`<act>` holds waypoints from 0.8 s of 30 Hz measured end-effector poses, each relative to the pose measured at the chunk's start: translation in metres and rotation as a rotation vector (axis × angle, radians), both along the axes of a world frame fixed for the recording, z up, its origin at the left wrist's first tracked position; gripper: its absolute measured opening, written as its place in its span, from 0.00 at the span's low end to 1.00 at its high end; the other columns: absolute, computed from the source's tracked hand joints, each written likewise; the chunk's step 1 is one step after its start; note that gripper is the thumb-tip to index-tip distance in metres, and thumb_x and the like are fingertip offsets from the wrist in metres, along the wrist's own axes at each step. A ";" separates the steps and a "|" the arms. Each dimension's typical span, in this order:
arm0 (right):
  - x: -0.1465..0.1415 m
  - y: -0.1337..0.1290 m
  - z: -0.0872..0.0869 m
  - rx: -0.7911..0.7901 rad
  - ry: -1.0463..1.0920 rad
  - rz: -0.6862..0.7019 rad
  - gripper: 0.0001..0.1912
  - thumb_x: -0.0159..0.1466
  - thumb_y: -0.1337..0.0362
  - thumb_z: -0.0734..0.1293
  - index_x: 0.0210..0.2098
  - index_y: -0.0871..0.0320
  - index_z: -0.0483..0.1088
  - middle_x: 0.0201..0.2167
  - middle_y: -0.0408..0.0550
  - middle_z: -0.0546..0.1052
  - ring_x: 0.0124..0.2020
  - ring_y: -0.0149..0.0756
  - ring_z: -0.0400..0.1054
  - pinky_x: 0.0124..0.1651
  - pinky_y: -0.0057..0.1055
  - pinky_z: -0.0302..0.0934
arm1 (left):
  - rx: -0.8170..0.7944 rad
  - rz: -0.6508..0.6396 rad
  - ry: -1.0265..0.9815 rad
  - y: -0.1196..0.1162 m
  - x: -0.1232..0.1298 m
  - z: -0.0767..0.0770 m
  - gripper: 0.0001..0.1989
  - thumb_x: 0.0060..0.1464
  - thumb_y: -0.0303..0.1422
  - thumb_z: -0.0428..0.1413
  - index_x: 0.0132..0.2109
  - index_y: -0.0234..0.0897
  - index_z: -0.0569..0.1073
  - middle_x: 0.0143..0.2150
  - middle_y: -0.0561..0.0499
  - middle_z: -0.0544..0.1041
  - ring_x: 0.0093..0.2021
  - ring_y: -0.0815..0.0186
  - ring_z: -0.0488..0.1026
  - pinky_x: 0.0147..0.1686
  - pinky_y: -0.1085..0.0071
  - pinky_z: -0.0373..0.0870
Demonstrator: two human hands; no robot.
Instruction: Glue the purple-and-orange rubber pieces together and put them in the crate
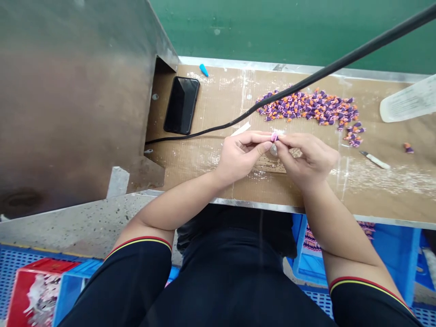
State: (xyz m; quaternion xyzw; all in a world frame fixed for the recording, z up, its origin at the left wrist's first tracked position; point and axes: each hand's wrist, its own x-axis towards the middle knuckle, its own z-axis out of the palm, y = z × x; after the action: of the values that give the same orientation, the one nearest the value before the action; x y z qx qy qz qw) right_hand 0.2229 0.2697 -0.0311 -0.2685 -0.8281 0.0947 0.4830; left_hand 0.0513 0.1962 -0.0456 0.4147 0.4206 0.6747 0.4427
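Observation:
A small pink and purple piece (pixel 274 136) is pinched between both hands above the cardboard-covered bench (pixel 204 159). My left hand (pixel 240 156) grips it from the left with thumb and forefinger. From the right, my right hand (pixel 304 156) holds it the same way, fingertips close to the left ones. Just beneath the fingertips shows a small round shiny object (pixel 273 150), partly covered. Beyond the hands lies a wide pile of purple, pink and orange pieces (pixel 306 106). One similar piece (pixel 408 147) lies apart at the right.
A black cable (pixel 238 119) crosses above the bench. A phone (pixel 181 105), a blue cap (pixel 203 70), a white-handled knife (pixel 375 160) and a translucent container (pixel 408 100) are on it. A metal housing (pixel 75 100) stands left. Blue (pixel 402 254) and red bins (pixel 25 286) sit below.

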 end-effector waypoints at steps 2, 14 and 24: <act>0.000 0.001 0.000 -0.023 -0.014 -0.016 0.06 0.77 0.57 0.74 0.42 0.46 0.83 0.36 0.43 0.90 0.37 0.41 0.87 0.42 0.39 0.82 | -0.001 0.001 0.007 0.001 0.000 0.001 0.12 0.63 0.45 0.75 0.48 0.46 0.92 0.52 0.45 0.91 0.56 0.57 0.89 0.63 0.59 0.87; 0.065 0.027 0.015 -0.252 -0.139 -0.044 0.07 0.73 0.63 0.72 0.46 0.49 0.85 0.42 0.47 0.89 0.40 0.41 0.85 0.43 0.38 0.82 | -0.167 0.054 0.124 0.014 -0.009 -0.014 0.23 0.61 0.50 0.74 0.52 0.35 0.88 0.52 0.38 0.90 0.52 0.57 0.89 0.59 0.61 0.88; 0.169 0.024 -0.002 -0.242 -0.773 -0.129 0.14 0.71 0.67 0.67 0.50 0.52 0.84 0.47 0.57 0.88 0.49 0.53 0.83 0.52 0.47 0.79 | -0.047 0.110 0.266 0.017 -0.010 -0.027 0.26 0.59 0.56 0.72 0.51 0.38 0.88 0.49 0.40 0.89 0.46 0.60 0.88 0.50 0.64 0.88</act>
State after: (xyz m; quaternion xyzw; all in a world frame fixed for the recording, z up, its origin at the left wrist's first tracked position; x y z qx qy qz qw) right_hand 0.3918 0.2933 -0.0334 -0.3903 -0.9130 0.0529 0.1060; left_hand 0.0409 0.2131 -0.0722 0.4663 0.5133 0.6270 0.3549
